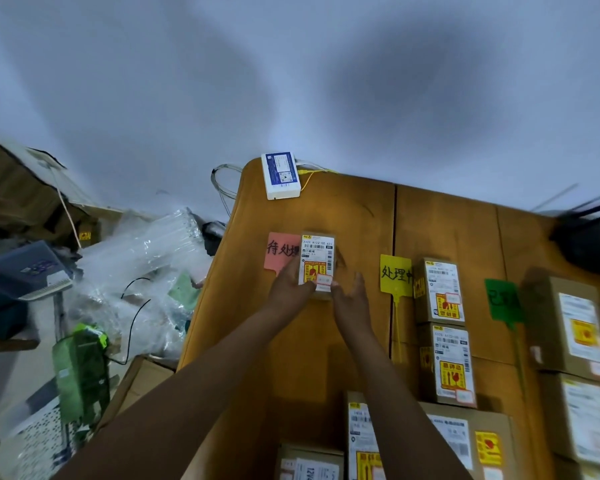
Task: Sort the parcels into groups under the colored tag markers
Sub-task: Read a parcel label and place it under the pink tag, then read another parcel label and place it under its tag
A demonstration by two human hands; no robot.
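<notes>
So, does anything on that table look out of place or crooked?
One thing: the small parcel gripped by the left hand covers the right edge of the pink tag, hiding the end of its handwriting. It may only be mid-placement. Nothing looks spilled or damaged on the table.

The single head camera is looking forward and steeply down at the bench (pixel 440 230) from close above, its wide lens also taking in the pale wall (pixel 291 81) behind.

Small labelled parcel (pixel 317 265) partly over pink tag (pixel 279 251)
</notes>
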